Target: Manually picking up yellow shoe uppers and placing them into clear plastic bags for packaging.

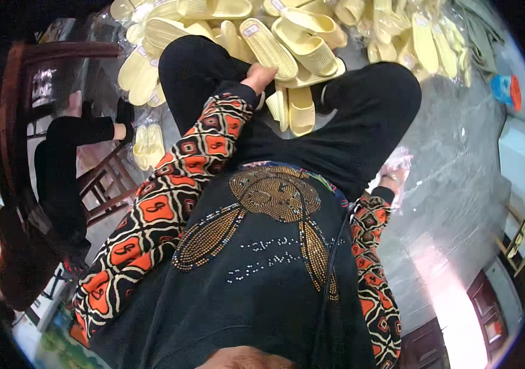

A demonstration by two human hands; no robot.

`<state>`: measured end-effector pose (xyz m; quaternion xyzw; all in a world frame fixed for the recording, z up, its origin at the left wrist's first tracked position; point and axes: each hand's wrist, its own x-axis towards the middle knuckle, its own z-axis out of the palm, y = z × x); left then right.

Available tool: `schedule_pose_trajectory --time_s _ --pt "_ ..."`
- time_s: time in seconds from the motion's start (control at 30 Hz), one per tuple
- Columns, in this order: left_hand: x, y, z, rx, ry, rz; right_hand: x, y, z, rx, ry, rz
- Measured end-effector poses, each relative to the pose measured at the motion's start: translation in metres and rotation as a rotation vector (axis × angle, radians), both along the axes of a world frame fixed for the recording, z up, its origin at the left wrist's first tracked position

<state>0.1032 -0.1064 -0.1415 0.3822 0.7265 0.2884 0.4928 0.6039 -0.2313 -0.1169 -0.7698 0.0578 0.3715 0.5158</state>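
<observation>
Beyond my knees, my left hand (261, 78) grips the near edge of a pale yellow slipper (267, 46), its ribbed sole facing up and a small white label at its far end. More yellow slippers (311, 52) lie stacked against it, and a pair (301, 111) rests between my legs. Out to the right of my thigh, low over the grey floor, my right hand (391, 179) is closed on clear plastic film (399, 161). Its fingers are partly hidden and blurred.
Slippers in clear bags (425, 46) heap up at the far right, with more (136, 74) at the far left. Another person in black trousers (69, 138) sits to the left, near dark wooden furniture (13, 117) and a wooden stool (107, 178). A blue and red container (506, 92) stands far right.
</observation>
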Motion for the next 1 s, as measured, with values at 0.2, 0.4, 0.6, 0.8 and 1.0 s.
schedule_pose_trajectory --time_s 0.2,0.4,0.6,0.8,1.0 --pt "0.039 -0.006 -0.014 -0.247 -0.449 0.395 -0.104 0.162 0.209 0.862 -0.242 0.473" --pt "0.016 -0.004 -0.003 -0.179 -0.783 0.766 -0.307 0.251 0.181 0.378 -0.950 1.279" --pt "0.029 0.039 0.042 -0.278 -0.690 0.963 -0.323 0.209 0.014 0.080 -1.142 1.827" --pt "0.005 0.025 -0.010 -0.220 -1.043 0.791 -0.340 0.224 0.009 -0.097 -1.071 2.001" --pt "-0.083 -0.014 -0.132 -0.030 -0.686 0.859 -0.435 0.207 0.062 -0.033 -1.078 1.851"
